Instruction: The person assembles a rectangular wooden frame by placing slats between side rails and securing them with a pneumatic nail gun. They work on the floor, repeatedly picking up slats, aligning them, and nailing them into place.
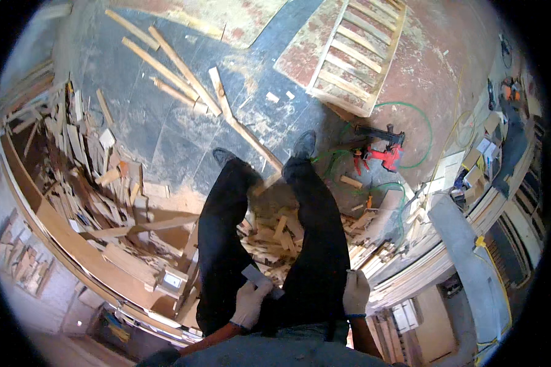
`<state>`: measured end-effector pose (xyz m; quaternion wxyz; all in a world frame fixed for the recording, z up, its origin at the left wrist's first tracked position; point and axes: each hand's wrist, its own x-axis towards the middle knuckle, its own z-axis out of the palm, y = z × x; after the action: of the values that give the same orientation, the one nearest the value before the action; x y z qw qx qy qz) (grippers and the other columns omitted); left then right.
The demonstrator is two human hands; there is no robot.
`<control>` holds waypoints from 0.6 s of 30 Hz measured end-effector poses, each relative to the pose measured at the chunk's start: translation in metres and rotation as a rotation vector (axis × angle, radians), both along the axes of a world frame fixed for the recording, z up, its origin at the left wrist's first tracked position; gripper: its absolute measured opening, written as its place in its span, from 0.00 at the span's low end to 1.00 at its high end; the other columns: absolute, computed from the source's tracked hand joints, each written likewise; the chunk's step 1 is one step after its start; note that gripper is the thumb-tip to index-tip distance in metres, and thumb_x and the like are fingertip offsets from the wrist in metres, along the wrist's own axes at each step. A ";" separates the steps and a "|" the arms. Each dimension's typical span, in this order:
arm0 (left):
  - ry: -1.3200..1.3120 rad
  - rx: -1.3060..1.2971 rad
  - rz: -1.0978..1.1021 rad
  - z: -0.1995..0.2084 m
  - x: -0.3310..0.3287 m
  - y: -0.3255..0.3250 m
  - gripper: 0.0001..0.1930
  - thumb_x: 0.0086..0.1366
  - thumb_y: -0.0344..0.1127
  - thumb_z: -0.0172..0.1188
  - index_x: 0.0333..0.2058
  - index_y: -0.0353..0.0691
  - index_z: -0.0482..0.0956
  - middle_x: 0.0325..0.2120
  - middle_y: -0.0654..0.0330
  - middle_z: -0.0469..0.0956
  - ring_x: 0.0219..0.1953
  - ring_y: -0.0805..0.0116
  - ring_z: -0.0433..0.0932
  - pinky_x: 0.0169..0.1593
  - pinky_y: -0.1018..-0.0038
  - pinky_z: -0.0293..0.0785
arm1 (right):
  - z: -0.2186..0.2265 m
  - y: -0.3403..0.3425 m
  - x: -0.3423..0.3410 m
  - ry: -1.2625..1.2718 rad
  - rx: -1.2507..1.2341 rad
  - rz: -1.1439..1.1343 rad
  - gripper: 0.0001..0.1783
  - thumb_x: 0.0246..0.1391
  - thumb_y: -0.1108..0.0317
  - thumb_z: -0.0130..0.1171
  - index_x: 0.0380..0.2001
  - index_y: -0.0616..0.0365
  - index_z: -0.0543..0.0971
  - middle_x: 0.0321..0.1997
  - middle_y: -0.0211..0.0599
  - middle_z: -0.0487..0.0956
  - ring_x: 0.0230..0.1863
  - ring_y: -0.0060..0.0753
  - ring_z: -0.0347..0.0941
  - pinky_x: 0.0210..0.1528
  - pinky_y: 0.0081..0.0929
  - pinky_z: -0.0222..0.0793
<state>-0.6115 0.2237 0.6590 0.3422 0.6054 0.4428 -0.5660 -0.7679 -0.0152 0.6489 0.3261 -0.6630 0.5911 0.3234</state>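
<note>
My left hand (249,304), in a white glove, is in front of my lap near my left thigh. Its fingers close round a flat grey rectangular piece (256,276), whose exact kind I cannot make out. The far corner of this piece sticks out past the fingers. Beside my right thigh, my right hand (356,295), also gloved, is curled closed. What it holds, if anything, is hidden. Between my legs lies a heap of wood offcuts (281,235).
Long wooden strips (183,70) lie on the dark floor ahead. A slatted wooden frame (355,58) is at the far right. Nearer stands a red and black nail gun (389,153) with a green hose (430,125). Scrap wood (119,177) fills the left side.
</note>
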 end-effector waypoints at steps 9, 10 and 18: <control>0.130 -0.175 -0.380 0.035 0.036 -0.027 0.17 0.70 0.44 0.64 0.47 0.36 0.83 0.43 0.58 0.85 0.46 0.66 0.81 0.56 0.67 0.75 | 0.007 0.000 -0.008 0.064 0.085 -0.293 0.28 0.69 0.57 0.53 0.22 0.72 0.70 0.15 0.39 0.60 0.24 0.20 0.57 0.26 0.38 0.57; 0.129 -0.201 -0.366 0.035 0.043 -0.022 0.18 0.70 0.45 0.64 0.49 0.36 0.83 0.44 0.58 0.85 0.47 0.66 0.81 0.57 0.67 0.75 | 0.020 0.002 -0.004 0.057 0.144 -0.326 0.28 0.70 0.57 0.53 0.21 0.72 0.70 0.15 0.36 0.61 0.24 0.19 0.57 0.26 0.37 0.55; 0.373 -0.330 -0.249 -0.009 0.111 -0.028 0.21 0.72 0.40 0.64 0.58 0.35 0.78 0.50 0.58 0.83 0.53 0.68 0.80 0.61 0.68 0.74 | 0.008 0.057 -0.070 0.061 0.575 -0.242 0.24 0.70 0.55 0.54 0.25 0.66 0.77 0.20 0.32 0.73 0.24 0.18 0.64 0.26 0.31 0.60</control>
<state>-0.5007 0.1960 0.6497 0.2767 0.4767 0.3222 -0.7696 -0.8378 0.0415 0.6569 0.5185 -0.4587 0.5595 0.4558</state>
